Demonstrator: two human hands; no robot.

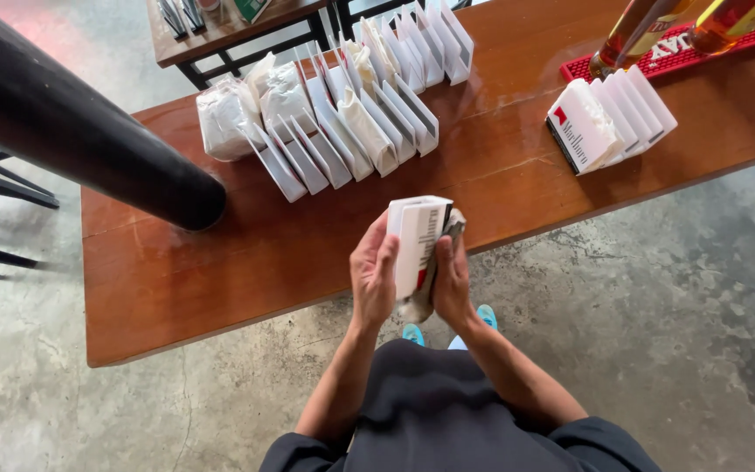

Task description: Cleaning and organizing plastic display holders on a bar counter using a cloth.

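A white plastic napkin holder (418, 243) was held above the wooden counter (246, 253) edge, left hand (373, 278) and right hand (450, 284) closed on it, apparently being wiped; steady turning seemed needed.

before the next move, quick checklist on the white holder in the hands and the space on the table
1. Left hand grips white holder: ok.
2. Right hand on its other side, with a grey cloth: ok.
3. Holder clean: cannot tell.
4. Bare wood on the table in front of the hands: ok.
5. Row of holders standing, not toppled: ok.
6. Small stack by the red mat clear of the table's edge: ok.
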